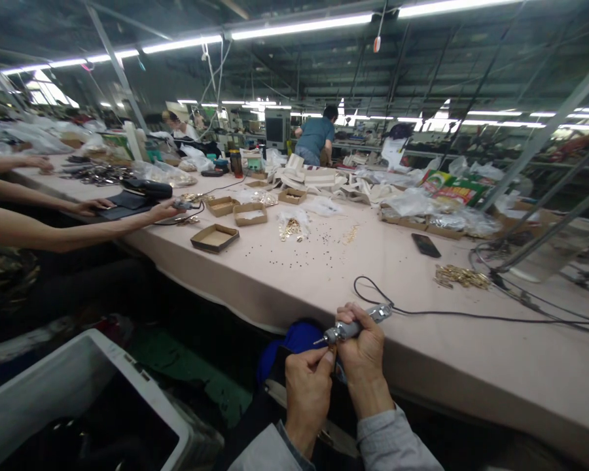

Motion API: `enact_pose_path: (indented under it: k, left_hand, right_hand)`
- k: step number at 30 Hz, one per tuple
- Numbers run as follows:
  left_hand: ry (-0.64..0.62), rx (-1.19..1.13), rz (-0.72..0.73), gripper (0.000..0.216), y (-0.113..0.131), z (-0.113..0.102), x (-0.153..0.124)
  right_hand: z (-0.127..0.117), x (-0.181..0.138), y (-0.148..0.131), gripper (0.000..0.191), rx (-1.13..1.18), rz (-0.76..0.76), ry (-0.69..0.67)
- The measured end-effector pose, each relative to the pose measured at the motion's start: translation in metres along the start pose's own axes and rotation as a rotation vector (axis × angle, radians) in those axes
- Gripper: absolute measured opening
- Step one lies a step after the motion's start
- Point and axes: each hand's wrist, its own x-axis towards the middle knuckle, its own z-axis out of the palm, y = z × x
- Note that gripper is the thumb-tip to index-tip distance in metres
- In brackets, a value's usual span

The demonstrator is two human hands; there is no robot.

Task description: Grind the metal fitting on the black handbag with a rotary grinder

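My right hand (360, 353) is wrapped around a grey corded electric screwdriver (343, 331), its thin bit pointing left above my left hand. Thumb and fingers of my left hand (308, 386) are pinched together just under the bit. A small brownish-gold piece shows at those fingertips, too small to name. Below both hands lies dark material (255, 405) on my lap, mostly hidden by my forearms. The screwdriver's black cord (451, 314) loops onto the table and runs off to the right.
On the pale table (294, 288) lie scattered small dark bits, a cardboard tray (214, 237), gold-coloured metal parts (461, 277) and a phone (426, 245). A white bin (93, 353) stands at lower left. A co-worker's arms (78, 229) reach in from the left, handling a dark flat piece and a tool.
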Motion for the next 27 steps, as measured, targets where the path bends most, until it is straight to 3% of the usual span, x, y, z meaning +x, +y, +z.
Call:
enact_pose_path:
  k: [4, 7, 14, 20, 27]
  left_hand:
    - [0.028, 0.040, 0.003, 0.037, 0.000, -0.002, 0.001]
    - [0.033, 0.148, 0.093, 0.033, 0.006, 0.001, -0.004]
    - [0.209, 0.544, 0.284, 0.042, 0.000, 0.009, -0.011]
    - [0.209, 0.668, 0.383, 0.040, -0.005, 0.011, -0.014]
    - [0.284, 0.844, 0.650, 0.033, -0.014, 0.016, -0.020]
  right_hand:
    - [-0.002, 0.001, -0.001, 0.048, 0.014, -0.009, 0.001]
    - [-0.002, 0.001, -0.002, 0.048, 0.043, -0.004, 0.000]
    - [0.000, 0.005, -0.003, 0.045, 0.145, -0.015, 0.028]
    - [0.001, 0.004, 0.006, 0.044, 0.211, -0.005, 0.063]
    - [0.002, 0.001, 0.006, 0.042, 0.235, 0.015, 0.077]
